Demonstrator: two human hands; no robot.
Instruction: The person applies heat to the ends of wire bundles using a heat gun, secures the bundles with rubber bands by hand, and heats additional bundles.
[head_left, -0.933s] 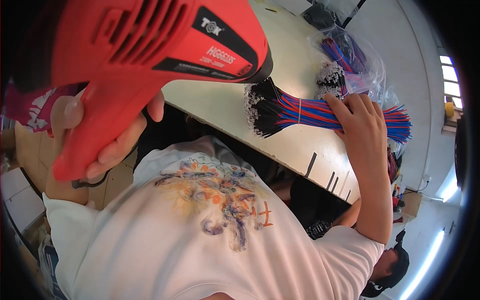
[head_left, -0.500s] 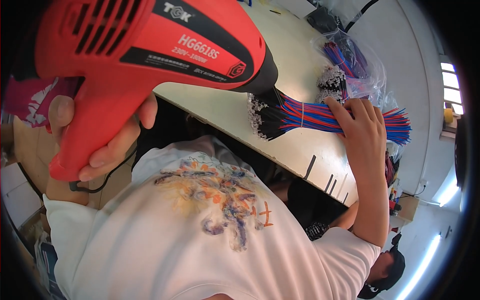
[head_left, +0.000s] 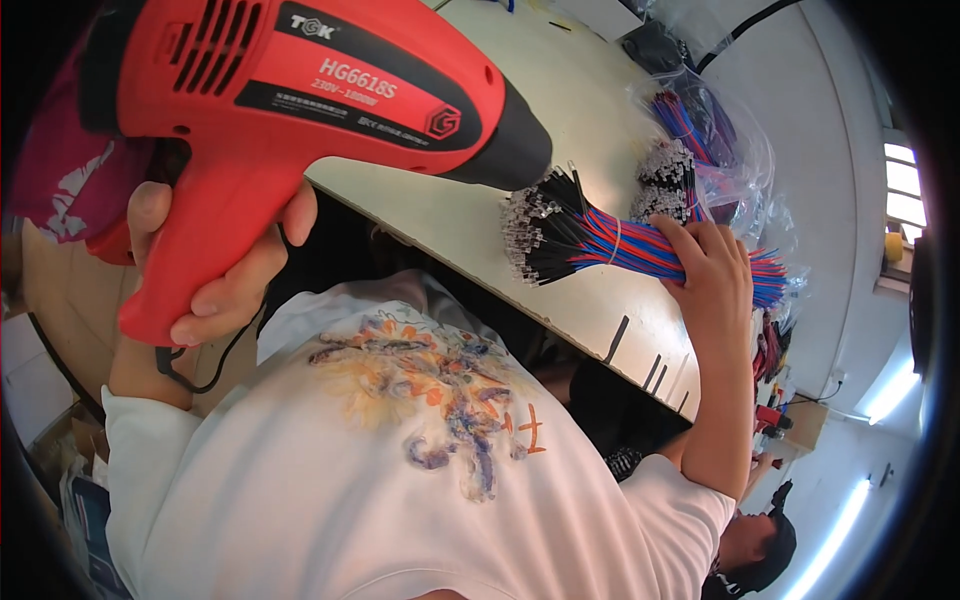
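My left hand (head_left: pixel 232 292) is wrapped round the handle of a red and black heat gun (head_left: pixel 350 95). Its black nozzle points right and down at the near end of a wire bundle (head_left: pixel 635 248). My right hand (head_left: pixel 712 262) grips this bundle of red and blue wires from above, toward its far end. A thin tie circles the wires. Black sleeves and small clear-and-metal tips (head_left: pixel 522 235) crowd the end by the nozzle, some sleeves sticking up. Whether nozzle and sleeves touch, I cannot tell.
Beneath the bundle is a pale worktable (head_left: pixel 440 215) with its edge in front of me. Clear plastic bags (head_left: pixel 745 150) and another wire bundle (head_left: pixel 665 175) lie beyond. Dark thin strips (head_left: pixel 617 340) rest near the edge. Another person (head_left: pixel 755 545) is at lower right.
The heat gun has drawn back slightly to the left. My right hand has shifted a little left and turned the bundle, so more black sleeves stick up near the nozzle.
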